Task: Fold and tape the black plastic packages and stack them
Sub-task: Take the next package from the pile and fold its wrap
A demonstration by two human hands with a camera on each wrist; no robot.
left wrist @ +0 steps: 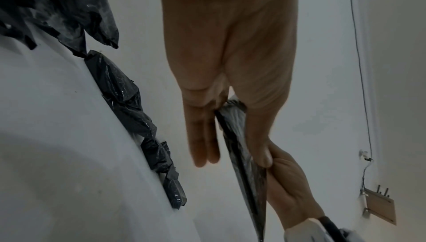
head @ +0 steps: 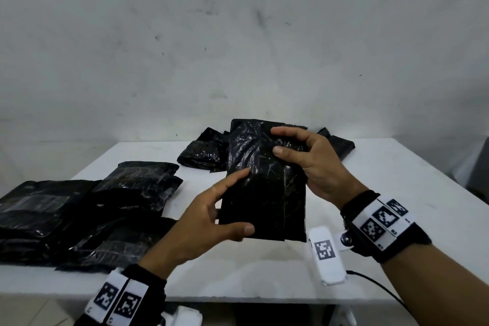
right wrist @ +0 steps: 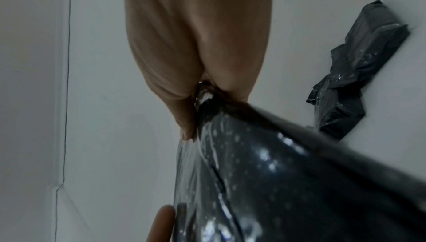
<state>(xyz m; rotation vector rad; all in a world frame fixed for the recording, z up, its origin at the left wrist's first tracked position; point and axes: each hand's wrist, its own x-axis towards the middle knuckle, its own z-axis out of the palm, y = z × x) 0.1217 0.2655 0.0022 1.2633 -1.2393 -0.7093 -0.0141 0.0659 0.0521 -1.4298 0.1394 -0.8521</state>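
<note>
- A glossy, crinkled black plastic package (head: pixel 264 182), flat and rectangular, is held upright above the white counter (head: pixel 370 180).
- The left hand (head: pixel 209 222) pinches its lower edge, thumb in front, fingers behind.
- The right hand (head: pixel 312 164) clamps its upper right side, fingers curled over the film.
- Flat, shiny folded packages (head: pixel 79 214) lie stacked at left; a rumpled heap of packages (head: pixel 203 152) sits behind.
</note>
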